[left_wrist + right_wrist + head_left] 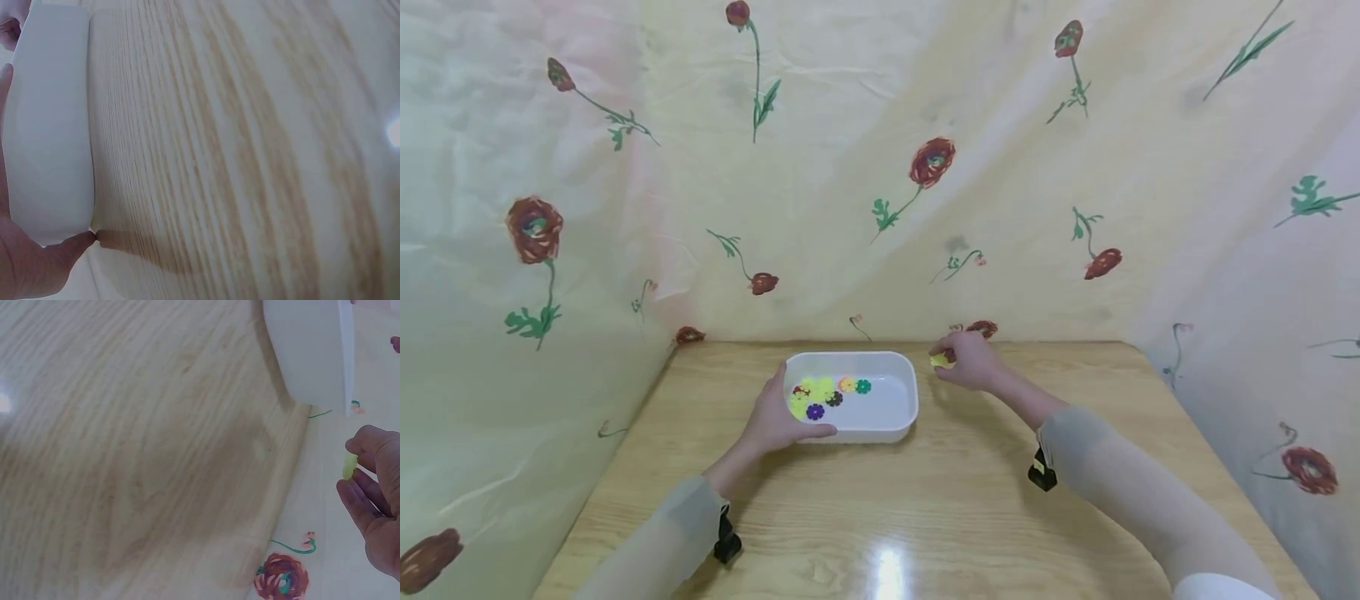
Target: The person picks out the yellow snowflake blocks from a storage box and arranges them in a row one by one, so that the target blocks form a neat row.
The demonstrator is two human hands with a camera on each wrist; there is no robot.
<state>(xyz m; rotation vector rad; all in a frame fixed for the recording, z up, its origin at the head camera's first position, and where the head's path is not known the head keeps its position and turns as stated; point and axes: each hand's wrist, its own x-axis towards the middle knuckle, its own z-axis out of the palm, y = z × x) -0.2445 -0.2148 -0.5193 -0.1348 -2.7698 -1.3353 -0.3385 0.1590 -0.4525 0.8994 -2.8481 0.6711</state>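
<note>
A white rectangular plastic tub (880, 432) stands toward the back of the table. Several small flower-shaped plastic discs lie in its left half, among them yellow ones, a purple disc (816, 412) and a green disc (863, 387). My left hand (772, 417) grips the tub's left end, the thumb along its near side; the left wrist view shows that hand (31, 262) against the tub's wall (53, 125). Just right of the tub, my right hand (972, 362) pinches a yellow disc (941, 361) between thumb and fingers. The right wrist view shows this disc (350, 466) edge-on, above the table.
The wood-grain table (865, 508) reaches back to a curtain (820, 167) with printed red flowers, which also hangs on both sides. A black wrist strap mount (727, 542) sits under the left forearm, another mount (1042, 473) under the right.
</note>
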